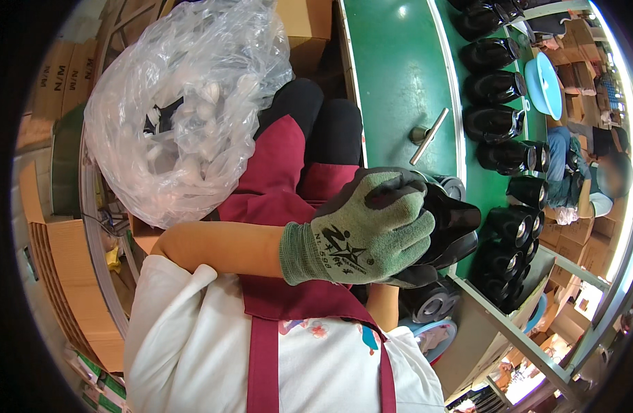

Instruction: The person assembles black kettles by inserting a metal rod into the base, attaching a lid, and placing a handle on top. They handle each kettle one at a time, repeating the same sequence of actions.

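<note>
Best to keep clear of the green bench [397, 76] beyond the grip, bracing the black shell [461, 219] evenly to spare its shine; looks glossy, curved, partly covered, just right of the left hand [378, 237], curled together over a hidden palm; for the mostly hidden right hand [413, 277] beneath, cannot tell

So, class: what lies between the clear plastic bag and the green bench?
In the head view: the person's black-clad knees, part of the maroon apron and, farther up, a cardboard box.
</note>
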{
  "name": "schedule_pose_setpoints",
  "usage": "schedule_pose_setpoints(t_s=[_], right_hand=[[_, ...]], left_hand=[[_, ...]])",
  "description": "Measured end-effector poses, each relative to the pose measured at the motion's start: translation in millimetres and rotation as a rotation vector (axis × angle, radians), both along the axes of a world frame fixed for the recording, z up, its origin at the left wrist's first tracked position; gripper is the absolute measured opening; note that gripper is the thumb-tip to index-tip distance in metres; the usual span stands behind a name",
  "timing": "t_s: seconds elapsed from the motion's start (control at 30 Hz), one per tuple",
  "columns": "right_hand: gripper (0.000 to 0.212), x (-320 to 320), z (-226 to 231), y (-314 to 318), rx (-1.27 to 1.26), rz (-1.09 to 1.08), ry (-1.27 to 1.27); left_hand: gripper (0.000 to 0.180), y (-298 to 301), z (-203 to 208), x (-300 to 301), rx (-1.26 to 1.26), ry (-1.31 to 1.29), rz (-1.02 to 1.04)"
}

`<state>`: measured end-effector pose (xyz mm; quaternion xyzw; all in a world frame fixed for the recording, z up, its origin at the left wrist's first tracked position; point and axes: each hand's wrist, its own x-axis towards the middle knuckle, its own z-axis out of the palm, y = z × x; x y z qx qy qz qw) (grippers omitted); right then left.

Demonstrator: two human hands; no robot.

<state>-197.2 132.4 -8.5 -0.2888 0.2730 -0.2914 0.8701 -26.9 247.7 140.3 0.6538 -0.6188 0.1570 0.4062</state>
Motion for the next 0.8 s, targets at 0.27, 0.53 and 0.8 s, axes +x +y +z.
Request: schedule_pose_setpoints(t_s=[0.27, 0.53, 0.8], right_hand=[[0.060, -18, -9, -19, -0.464, -0.022, 0.185], [0.063, -39, -5, -56, -1.385, -0.354, 0.569], [0.077, -41, 93, -67, -1.269, -0.418, 0.494]], left_hand=[[0.088, -14, -12, 5, 0.007, 0.449, -0.008], [0.109, -13, -19, 26, 0.076, 0.935, -0.200], [0.073, -3, -45, 45, -0.082, 1.762, -0.470]])
